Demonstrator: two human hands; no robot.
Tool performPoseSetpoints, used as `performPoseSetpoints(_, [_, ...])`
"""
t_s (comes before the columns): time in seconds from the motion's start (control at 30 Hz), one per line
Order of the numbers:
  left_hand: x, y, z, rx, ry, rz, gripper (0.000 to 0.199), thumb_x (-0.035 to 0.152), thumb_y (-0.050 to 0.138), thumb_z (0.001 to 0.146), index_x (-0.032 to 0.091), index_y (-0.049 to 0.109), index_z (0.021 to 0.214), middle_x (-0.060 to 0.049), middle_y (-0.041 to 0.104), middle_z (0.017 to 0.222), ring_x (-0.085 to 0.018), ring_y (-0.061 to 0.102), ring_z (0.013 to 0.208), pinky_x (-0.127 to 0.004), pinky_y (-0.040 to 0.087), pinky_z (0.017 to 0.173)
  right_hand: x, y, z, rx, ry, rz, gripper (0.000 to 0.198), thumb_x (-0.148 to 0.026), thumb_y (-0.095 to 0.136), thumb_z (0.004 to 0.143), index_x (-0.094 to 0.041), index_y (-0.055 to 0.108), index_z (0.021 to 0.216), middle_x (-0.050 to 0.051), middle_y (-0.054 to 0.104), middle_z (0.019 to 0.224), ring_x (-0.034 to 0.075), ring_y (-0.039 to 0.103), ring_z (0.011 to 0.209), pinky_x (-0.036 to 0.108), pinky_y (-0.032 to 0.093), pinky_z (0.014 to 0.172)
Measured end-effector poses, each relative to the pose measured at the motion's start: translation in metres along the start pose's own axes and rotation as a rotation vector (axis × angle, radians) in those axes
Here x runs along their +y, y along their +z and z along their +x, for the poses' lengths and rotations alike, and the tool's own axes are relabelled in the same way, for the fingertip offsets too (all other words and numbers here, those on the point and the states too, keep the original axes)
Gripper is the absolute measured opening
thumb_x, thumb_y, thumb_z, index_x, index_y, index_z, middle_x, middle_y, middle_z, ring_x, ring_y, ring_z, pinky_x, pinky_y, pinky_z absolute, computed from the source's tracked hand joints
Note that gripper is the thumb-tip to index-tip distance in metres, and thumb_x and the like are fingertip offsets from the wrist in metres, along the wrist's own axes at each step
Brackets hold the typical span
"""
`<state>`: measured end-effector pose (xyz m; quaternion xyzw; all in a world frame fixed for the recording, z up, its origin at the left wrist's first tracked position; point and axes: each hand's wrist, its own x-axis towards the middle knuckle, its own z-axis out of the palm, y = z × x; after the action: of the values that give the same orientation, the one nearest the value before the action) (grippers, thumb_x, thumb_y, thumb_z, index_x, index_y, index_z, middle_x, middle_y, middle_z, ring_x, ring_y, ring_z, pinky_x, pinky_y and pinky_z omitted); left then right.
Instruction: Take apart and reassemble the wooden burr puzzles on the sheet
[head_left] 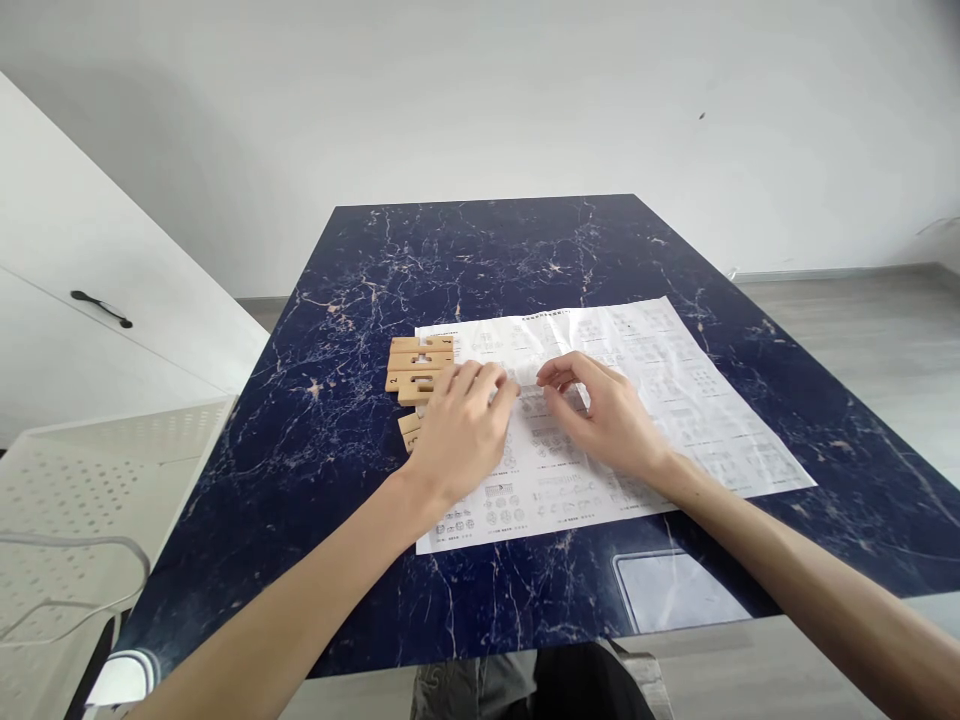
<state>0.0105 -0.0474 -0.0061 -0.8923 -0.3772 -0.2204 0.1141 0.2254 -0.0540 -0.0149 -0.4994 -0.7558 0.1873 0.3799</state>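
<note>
One wooden block (405,380) beside the left hand (465,425) reads "2".

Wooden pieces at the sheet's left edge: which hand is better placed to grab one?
Left, probably: the left hand is beside the wooden pieces, partly hiding them; the right hand is farther off, over the printed sheet.

Left hand (463,425) and right hand (609,415) curve, fingers (571,364) bent.

Notched wooden pieces (418,369) overlap a printed sheet (526,440) at left.
</note>
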Motion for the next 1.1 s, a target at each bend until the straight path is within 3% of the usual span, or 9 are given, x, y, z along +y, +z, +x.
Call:
performPoseSetpoints(0.1, [0.006,-0.001,0.0,0.012,0.125,-0.112,0.025,0.004,0.046,0.102,0.014,0.069,0.101,-0.011,0.075,0.106,-0.025,0.069,0.097,-0.042,0.056,0.087,-0.002,0.0,0.0,-0.023,-0.034,-0.014,0.01,-0.022,0.055,0.101,-0.024,0.063,0.105,0.006,0.074,0.097,0.023,0.071,0.085,0.039,0.058,0.07])
performPoseSetpoints(0.2, [0.01,0.002,-0.002,-0.051,0.209,-0.205,0.025,0.009,0.046,0.103,0.014,0.068,0.094,-0.007,0.075,0.091,-0.02,0.069,0.078,-0.036,0.056,0.07,-0.005,0.0,0.0,-0.068,-0.055,-0.022,0.009,-0.023,0.054,0.102,-0.025,0.062,0.1,0.004,0.073,0.09,0.021,0.069,0.076,0.038,0.057,0.066])
performPoseSetpoints(0.4, [0.008,0.009,-0.007,-0.136,0.176,-0.254,0.027,0.015,0.045,0.103,0.015,0.068,0.088,-0.003,0.074,0.079,-0.015,0.061,0.055,-0.031,0.037,0.046,-0.007,-0.001,0.0,-0.118,-0.123,-0.017,0.011,-0.018,0.052,0.102,-0.024,0.061,0.101,0.004,0.071,0.092,0.019,0.067,0.076,0.037,0.056,0.068])
performPoseSetpoints(0.5, [0.007,0.008,-0.006,-0.117,0.124,-0.318,0.029,0.015,0.044,0.102,0.016,0.067,0.084,-0.001,0.073,0.074,-0.014,0.057,0.051,-0.03,0.031,0.044,-0.007,-0.001,0.0,-0.124,-0.122,-0.011,0.011,-0.018,0.051,0.102,-0.024,0.06,0.101,0.004,0.071,0.092,0.02,0.067,0.076,0.037,0.055,0.066])
performPoseSetpoints(0.7, [0.004,0.001,-0.004,-0.124,0.035,-0.55,0.026,0.009,0.046,0.091,0.017,0.065,0.075,0.003,0.07,0.066,-0.009,0.052,0.049,-0.026,0.033,0.048,-0.007,-0.002,-0.001,-0.128,-0.125,-0.019,0.012,-0.016,0.052,0.101,-0.024,0.061,0.101,0.004,0.071,0.092,0.019,0.066,0.075,0.035,0.054,0.066])
performPoseSetpoints(0.97, [-0.009,-0.006,-0.003,-0.254,0.091,-0.673,0.021,0.004,0.051,0.072,0.017,0.061,0.06,0.005,0.059,0.052,-0.008,0.045,0.045,-0.026,0.035,0.047,-0.005,-0.003,-0.001,-0.139,-0.145,-0.012,0.014,-0.016,0.05,0.102,-0.021,0.063,0.104,0.005,0.07,0.093,0.018,0.066,0.077,0.032,0.053,0.067])
performPoseSetpoints(1.1, [-0.014,-0.007,-0.004,-0.229,0.135,-0.646,0.019,0.005,0.051,0.069,0.017,0.057,0.056,0.005,0.052,0.047,-0.008,0.038,0.042,-0.027,0.028,0.045,-0.006,-0.003,-0.002,-0.136,-0.153,-0.015,0.014,-0.015,0.05,0.102,-0.021,0.062,0.104,0.005,0.07,0.093,0.018,0.066,0.077,0.032,0.054,0.068])
